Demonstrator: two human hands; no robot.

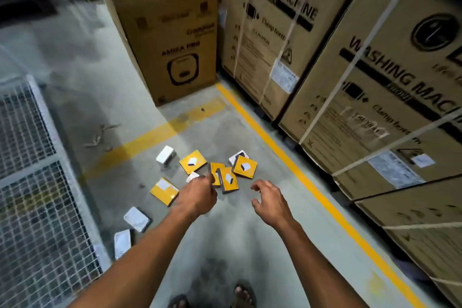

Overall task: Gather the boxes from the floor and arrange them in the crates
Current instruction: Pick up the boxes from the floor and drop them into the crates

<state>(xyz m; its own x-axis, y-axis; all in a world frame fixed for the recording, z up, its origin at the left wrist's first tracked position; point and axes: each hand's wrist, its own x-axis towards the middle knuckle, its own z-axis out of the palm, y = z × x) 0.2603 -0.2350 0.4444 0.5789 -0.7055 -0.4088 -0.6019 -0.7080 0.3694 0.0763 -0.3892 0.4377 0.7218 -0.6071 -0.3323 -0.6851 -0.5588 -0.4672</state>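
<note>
Several small boxes lie scattered on the grey floor. Yellow ones include one [192,161] at the back, a pair [228,179] leaning together in the middle, one [245,167] to the right and one [164,191] to the left. White ones lie at the back [165,154] and at the lower left [137,219], [122,243]. My left hand [198,195] reaches out over the pile, its fingertips close to the middle yellow pair, and nothing shows in its grip. My right hand [268,199] hovers beside the pile with loosely curled fingers and holds nothing.
A white wire-mesh crate [37,170] stands along the left. A tall open cardboard carton [165,32] stands behind the pile. Strapped washing machine cartons [375,97] line the right, behind a yellow floor line [300,175]. My sandalled feet [243,295] are at the bottom.
</note>
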